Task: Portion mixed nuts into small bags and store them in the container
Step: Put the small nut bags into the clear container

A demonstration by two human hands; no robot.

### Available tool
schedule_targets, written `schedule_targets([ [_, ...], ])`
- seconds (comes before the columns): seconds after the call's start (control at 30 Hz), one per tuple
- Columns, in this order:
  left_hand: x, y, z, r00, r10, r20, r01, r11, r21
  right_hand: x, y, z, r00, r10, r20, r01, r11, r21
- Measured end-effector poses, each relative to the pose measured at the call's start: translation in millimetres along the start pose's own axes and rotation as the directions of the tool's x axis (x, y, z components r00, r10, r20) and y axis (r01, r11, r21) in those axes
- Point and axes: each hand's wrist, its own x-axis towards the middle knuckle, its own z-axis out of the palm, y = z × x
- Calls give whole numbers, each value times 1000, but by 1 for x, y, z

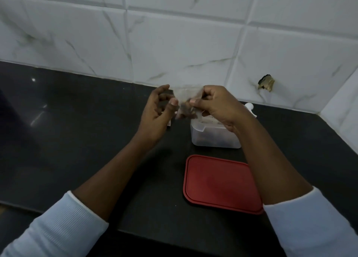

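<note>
Bag (185,98), small and clear, dark nuts inside, held above black counter (77,140), pinched between left hand (158,111) and right hand (213,103). Open container (213,138) directly beneath; red lid (219,183) lying nearer.

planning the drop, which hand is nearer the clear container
Right. The right hand is over the clear container's rim; the left hand is off to its left. Both pinch the small bag.
</note>
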Motion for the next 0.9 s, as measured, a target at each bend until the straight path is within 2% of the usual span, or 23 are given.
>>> schedule_targets([
  [0.07,4,-4,-5,997,30,-64,-19,984,177,2,2,-17,997,50,-59,-44,994,104],
  [0.17,12,-19,-18,991,-9,-135,72,881,468,7,11,-49,976,201,-88,-185,969,166],
  [0.23,17,-28,-23,979,-116,-168,197,752,629,10,20,-65,953,286,-102,-287,958,10],
  [0.3,19,-31,-25,954,-235,-188,296,610,735,11,24,-69,937,328,-124,-350,899,-263],
  [0.4,20,-36,-26,940,-319,-119,257,436,863,13,23,-61,923,356,-143,-374,748,-549],
  [0.5,19,-39,-24,943,-331,-33,164,377,912,10,22,-53,922,324,-213,-373,595,-711],
  [0.6,19,-41,-23,958,-287,-26,157,443,883,6,25,-53,943,56,-328,-306,535,-788],
  [0.67,21,-42,-24,960,-276,-43,204,590,781,5,23,-54,952,-52,-300,-226,541,-810],
  [0.73,20,-40,-24,958,-284,-52,254,745,616,5,18,-52,978,8,-210,-174,591,-788],
  [0.77,20,-37,-23,957,-284,-55,266,791,551,5,17,-51,985,75,-155,-168,620,-767],
  [0.83,17,-31,-20,944,-324,-66,320,847,423,5,21,-47,981,179,-77,-176,646,-742],
  [0.9,15,-26,-17,916,-395,-71,399,875,273,5,27,-42,985,135,-111,-174,680,-712],
])
